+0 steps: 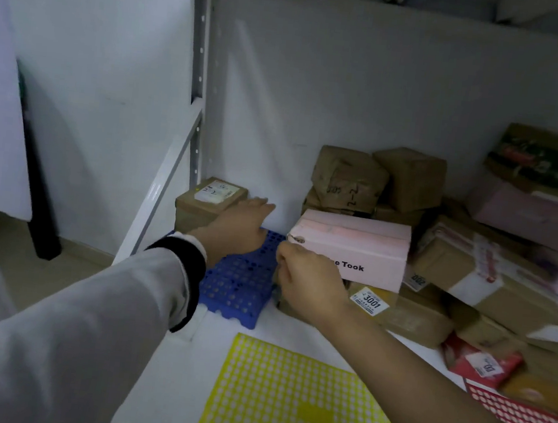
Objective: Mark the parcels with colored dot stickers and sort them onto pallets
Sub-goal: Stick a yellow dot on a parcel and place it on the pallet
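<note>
left hand (241, 228) fingers straight, palm down, over the blue pallet (238, 286), just beside a small brown parcel (208, 200). right hand (308, 280) fingers curled tight at the pink box (352, 250) near corner; whether they pinch anything, cannot tell. both arms reach forward. a yellow sticker sheet (292, 402) lies on the white worktop (219, 370).

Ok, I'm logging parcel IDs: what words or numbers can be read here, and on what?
"e Took": pink box side, its start hidden by the right hand.
"3001": white label on the brown parcel beneath.
"002": small label right of the pink box.
"2-2": handwritten on the wrapped parcel behind.
Too blurred: labels on the small brown box and the red parcel.
</note>
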